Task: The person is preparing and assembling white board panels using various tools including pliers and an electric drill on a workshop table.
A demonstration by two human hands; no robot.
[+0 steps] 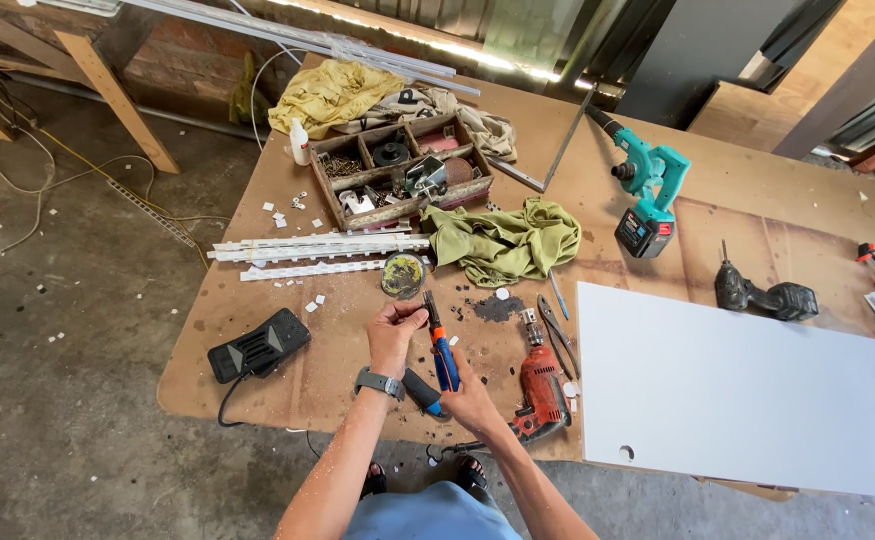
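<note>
— Above the near edge of the scuffed brown wooden worktop (257,260), what is gripped?

— A slim blue-and-orange handled tool (441,352) is clasped low by the right hand (469,398); its dark metal tip is pinched by the left hand (394,330).

— How might it handle?

— Light and stiff, probably; the ribbed handle seems the surest hold.

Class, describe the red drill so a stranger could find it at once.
Start at the big white panel lying on the wooden workbench. Just left of its near corner, by the person's right hand, lies the red drill. It is the only red tool; the other drill is dark.
</note>
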